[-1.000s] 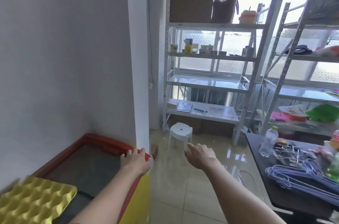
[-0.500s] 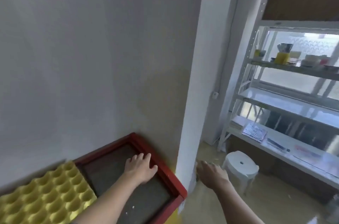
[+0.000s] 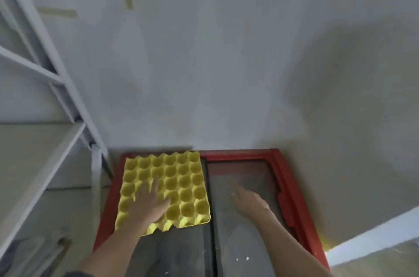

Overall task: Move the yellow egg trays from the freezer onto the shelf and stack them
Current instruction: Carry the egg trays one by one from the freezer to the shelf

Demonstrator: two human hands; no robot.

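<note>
A yellow egg tray [image 3: 179, 183] lies flat on the left half of the freezer's glass lid, inside the red freezer frame [image 3: 292, 197]. My left hand [image 3: 148, 205] rests palm down on the tray's near left part, fingers spread. Over the right glass pane hovers my right hand [image 3: 248, 203], fingers loosely apart and holding nothing. To the left stands a white metal shelf [image 3: 34, 163] with a pale board at about the freezer's height. Whether more trays lie under the top one I cannot tell.
A grey wall rises directly behind the freezer. The shelf's upright post [image 3: 96, 170] stands close to the freezer's left edge. A white ledge [image 3: 374, 238] crosses the lower right corner. Blurred items lie on the shelf's lower level at bottom left.
The view swung left from the room to the freezer. My left hand moved from the glass pane onto the yellow tray. My right hand came over the right pane.
</note>
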